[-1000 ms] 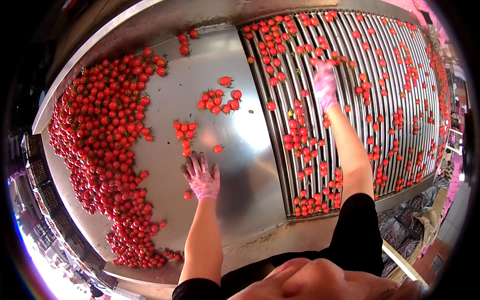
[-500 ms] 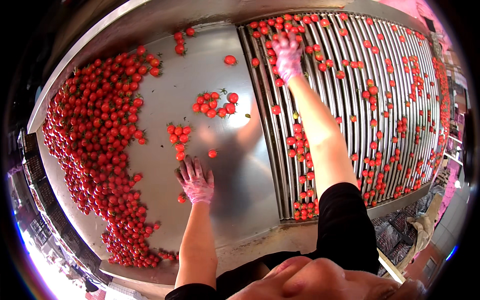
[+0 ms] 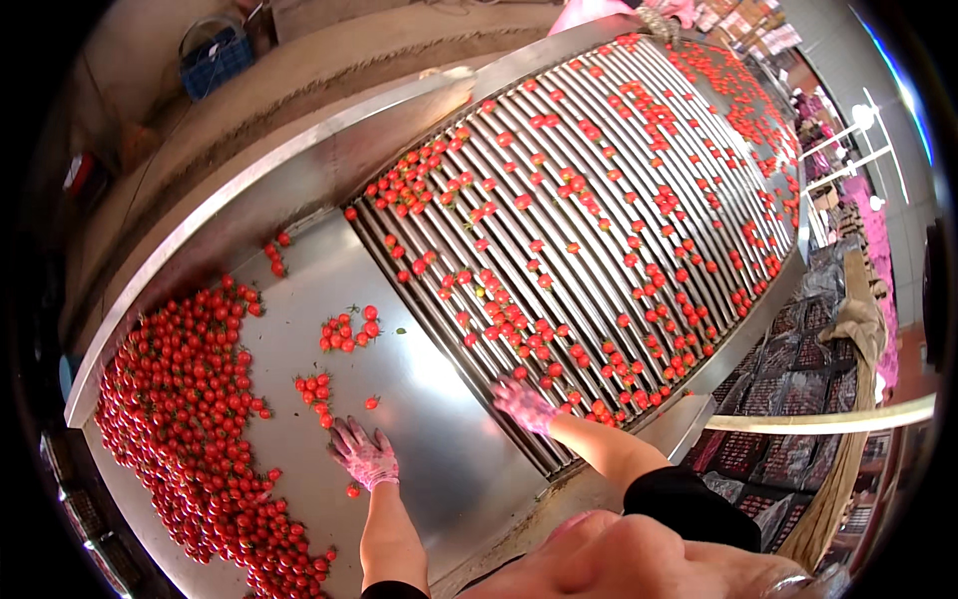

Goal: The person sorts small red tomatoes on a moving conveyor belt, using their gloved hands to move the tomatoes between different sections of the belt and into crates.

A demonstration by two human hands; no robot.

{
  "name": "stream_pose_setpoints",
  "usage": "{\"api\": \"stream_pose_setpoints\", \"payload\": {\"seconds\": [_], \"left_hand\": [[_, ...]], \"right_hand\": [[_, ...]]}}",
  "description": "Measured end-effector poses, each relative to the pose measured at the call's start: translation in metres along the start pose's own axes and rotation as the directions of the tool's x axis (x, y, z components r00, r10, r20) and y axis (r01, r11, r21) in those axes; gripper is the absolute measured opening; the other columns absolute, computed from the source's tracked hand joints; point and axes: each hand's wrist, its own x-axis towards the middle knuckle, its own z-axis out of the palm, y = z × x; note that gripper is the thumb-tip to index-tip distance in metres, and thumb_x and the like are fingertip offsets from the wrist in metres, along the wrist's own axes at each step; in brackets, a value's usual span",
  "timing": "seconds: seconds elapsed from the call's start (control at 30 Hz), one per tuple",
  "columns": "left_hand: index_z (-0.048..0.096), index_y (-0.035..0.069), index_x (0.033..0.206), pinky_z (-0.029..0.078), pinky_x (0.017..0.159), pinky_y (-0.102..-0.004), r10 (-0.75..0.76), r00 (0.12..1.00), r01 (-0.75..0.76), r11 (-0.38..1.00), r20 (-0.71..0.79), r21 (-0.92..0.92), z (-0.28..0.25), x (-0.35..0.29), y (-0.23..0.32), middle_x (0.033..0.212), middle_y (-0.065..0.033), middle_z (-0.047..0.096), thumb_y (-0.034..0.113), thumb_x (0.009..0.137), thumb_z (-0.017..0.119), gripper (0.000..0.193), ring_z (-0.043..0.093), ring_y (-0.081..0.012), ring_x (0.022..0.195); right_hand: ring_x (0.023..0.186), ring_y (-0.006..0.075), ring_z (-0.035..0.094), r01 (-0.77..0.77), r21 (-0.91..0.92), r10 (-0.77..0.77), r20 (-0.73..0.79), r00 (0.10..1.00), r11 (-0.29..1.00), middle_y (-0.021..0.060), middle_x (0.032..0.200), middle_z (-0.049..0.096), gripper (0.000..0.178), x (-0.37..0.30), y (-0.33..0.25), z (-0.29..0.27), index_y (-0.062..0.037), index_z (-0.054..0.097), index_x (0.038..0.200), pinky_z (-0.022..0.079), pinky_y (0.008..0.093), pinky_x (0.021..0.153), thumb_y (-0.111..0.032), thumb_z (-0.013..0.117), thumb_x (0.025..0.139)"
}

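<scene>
My left hand (image 3: 364, 454), in a thin stained pinkish glove, lies with fingers spread on the smooth steel tray (image 3: 439, 489). A small cluster of cherry tomatoes (image 3: 314, 394) sits just beyond its fingertips, and a single tomato (image 3: 353, 490) is beside its wrist. My right hand (image 3: 524, 404), gloved the same way, stretches with fingers apart over the near left edge of the metal roller bed (image 3: 589, 245). Close to it, red tomatoes (image 3: 534, 344) rest on the rollers. Neither hand grips anything visible.
A large heap of cherry tomatoes (image 3: 190, 409) covers the tray's left side. A raised steel wall (image 3: 230, 210) borders the far side. Stacked dark crates with plastic covers (image 3: 768, 439) stand at right, and a blue basket (image 3: 215, 62) is on the floor beyond.
My right hand has come back from the far end of the rollers to their near left edge. My left hand stays by the small cluster. The whole view has turned and shifted.
</scene>
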Motion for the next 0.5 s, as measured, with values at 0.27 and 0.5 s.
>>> {"api": "stream_pose_setpoints", "payload": {"seconds": [0.27,0.5], "left_hand": [[0.035,0.007,0.149,0.019,0.119,-0.0516,0.017,1.0,-0.017,0.999,-0.003,0.037,0.017,0.002,-0.018,0.158,-0.0134,0.027,0.042,0.094,0.051,0.067,0.023,-0.0315,0.147],[0.018,0.006,0.155,0.012,0.121,-0.0513,0.183,0.967,-0.189,0.982,0.175,0.016,0.012,0.014,-0.037,0.164,-0.0127,0.011,0.051,0.093,0.05,0.083,0.01,-0.0313,0.151]], "right_hand": [[0.09,0.0321,0.068,-0.308,0.445,0.297,0.097,0.95,0.841,0.0095,0.105,0.067,0.024,-0.164,-0.019,0.018,-0.0148,0.071,0.105,0.055,0.0413,0.079,-0.008,0.062,0.084],[0.071,0.0134,0.058,-0.121,0.923,0.578,0.326,0.748,-0.364,0.0029,0.078,0.06,0.015,-0.236,-0.094,-0.073,-0.0008,0.065,0.103,0.048,0.0258,0.065,-0.008,0.062,0.09]]}}
